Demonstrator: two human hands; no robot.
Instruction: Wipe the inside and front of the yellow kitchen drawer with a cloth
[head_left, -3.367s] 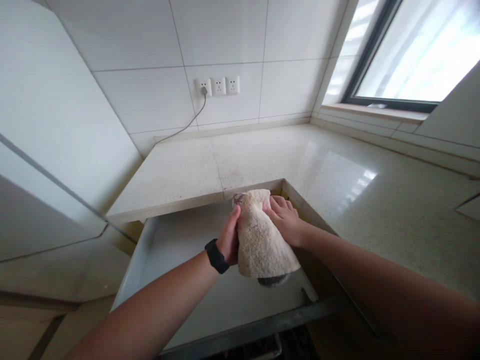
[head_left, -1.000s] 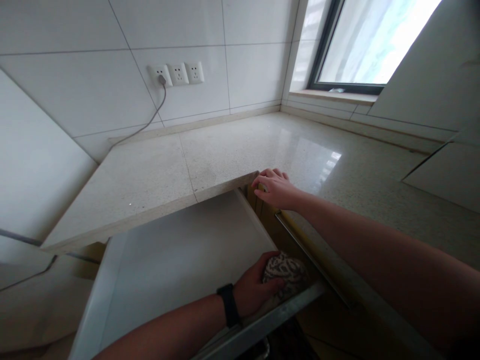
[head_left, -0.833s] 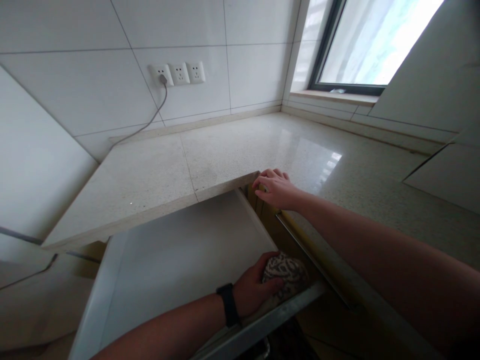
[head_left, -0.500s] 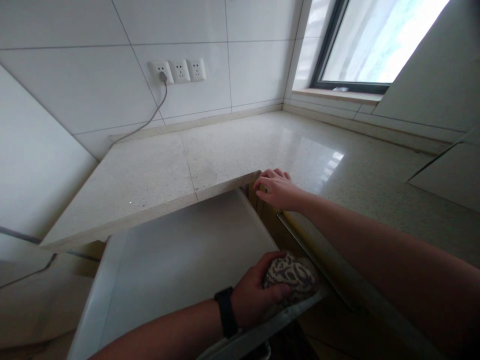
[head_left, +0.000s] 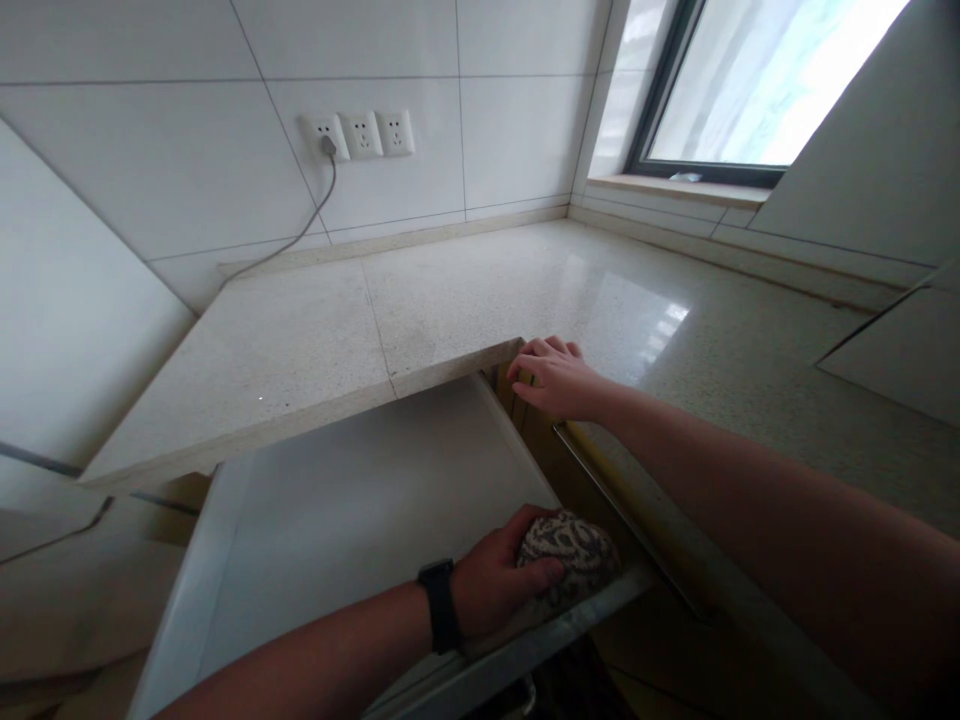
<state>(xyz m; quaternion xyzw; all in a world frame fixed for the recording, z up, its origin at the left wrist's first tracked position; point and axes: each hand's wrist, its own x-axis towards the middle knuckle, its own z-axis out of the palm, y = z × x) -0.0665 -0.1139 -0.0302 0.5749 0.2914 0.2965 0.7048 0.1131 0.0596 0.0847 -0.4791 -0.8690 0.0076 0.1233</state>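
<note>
My left hand (head_left: 491,585), a black watch on its wrist, is closed on a bunched beige cloth with a dark pattern (head_left: 568,556), pressing it into the front right corner of an open white drawer (head_left: 337,510). My right hand (head_left: 555,375) rests on the inner corner of the speckled stone countertop (head_left: 465,300), fingers curled over its edge above the drawer's right side.
A white tiled wall with a row of three sockets (head_left: 360,133) and a plugged-in grey cable (head_left: 300,235) lies behind the counter. A window (head_left: 757,80) is at the top right. A white cabinet panel (head_left: 67,300) stands at the left.
3.4 s ago both hands held the cloth up over the drawer. Since then the left hand has taken it down to the drawer's front right corner; the right hand moved to the counter edge.
</note>
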